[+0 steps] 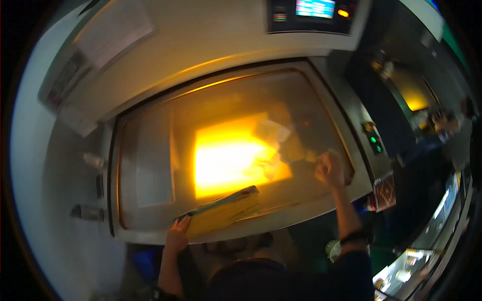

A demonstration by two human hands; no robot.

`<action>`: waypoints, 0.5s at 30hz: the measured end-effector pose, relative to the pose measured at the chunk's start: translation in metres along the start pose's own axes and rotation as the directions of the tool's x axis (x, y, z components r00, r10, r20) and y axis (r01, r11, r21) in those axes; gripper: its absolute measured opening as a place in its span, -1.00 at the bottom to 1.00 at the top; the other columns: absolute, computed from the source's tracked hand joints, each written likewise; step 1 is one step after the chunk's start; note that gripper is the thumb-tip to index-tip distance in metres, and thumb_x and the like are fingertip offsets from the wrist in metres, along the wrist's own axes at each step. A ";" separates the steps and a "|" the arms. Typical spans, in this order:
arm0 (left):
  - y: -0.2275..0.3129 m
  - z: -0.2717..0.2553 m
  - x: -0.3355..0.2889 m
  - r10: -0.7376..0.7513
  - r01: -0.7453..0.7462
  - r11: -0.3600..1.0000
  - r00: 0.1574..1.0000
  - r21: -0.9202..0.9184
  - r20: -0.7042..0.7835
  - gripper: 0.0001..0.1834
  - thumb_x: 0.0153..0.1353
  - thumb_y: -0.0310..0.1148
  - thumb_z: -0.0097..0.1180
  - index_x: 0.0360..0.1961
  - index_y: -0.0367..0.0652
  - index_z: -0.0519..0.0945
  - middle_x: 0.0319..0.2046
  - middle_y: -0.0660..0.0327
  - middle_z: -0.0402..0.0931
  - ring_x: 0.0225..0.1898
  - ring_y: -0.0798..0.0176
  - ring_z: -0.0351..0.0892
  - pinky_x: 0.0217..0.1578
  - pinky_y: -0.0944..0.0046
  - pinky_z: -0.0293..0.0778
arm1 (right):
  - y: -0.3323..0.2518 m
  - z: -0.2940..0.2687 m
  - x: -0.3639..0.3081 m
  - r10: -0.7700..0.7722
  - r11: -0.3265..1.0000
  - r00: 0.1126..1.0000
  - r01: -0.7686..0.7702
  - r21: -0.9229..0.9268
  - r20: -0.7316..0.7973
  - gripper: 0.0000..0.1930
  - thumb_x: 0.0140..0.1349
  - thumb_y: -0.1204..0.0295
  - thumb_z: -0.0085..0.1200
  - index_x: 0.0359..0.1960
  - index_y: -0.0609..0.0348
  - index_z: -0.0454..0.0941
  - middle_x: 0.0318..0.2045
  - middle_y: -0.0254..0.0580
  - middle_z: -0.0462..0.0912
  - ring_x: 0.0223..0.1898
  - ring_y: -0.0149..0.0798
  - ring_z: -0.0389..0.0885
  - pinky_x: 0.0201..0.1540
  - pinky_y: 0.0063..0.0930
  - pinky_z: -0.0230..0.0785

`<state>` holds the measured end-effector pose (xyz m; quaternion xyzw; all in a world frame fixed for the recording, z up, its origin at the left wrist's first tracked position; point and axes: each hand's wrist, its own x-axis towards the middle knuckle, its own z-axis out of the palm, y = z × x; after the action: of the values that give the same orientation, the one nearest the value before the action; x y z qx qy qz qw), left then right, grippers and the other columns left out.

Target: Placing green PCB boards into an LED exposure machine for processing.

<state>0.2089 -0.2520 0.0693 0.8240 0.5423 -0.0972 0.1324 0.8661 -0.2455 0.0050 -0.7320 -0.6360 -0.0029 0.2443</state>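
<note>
Lower centre, here's the left hand (178,236), fingers laid on the corner of a dark-edged flat yellow sheet (221,216); can't tell if they grip. Right of centre, the blurred right hand (329,171) curls over a grey metal-rimmed table (337,115), grasp unclear.

Shows a black control panel (311,26) with a lit screen (315,8) at the top, a pale sheet (113,36) at upper left, a green-lit switch box (373,136) at right.
</note>
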 end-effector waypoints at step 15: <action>-0.312 -0.059 0.183 -0.213 0.205 0.975 0.972 -0.085 -0.100 -0.32 0.20 -0.46 0.08 0.39 -0.04 0.28 0.25 -0.06 0.39 0.24 -0.19 0.40 0.14 -0.10 0.44 | -0.371 -0.003 -0.239 0.517 0.848 0.856 -0.511 0.140 -0.002 -0.62 0.13 0.40 0.12 0.04 0.09 0.60 0.31 0.06 0.36 0.39 0.22 0.19 0.39 0.14 0.07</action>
<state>-0.0051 0.0436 0.0344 0.7609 0.6357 -0.0454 0.1222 0.4749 -0.4418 0.0636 -0.8571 -0.4107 0.0907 0.2975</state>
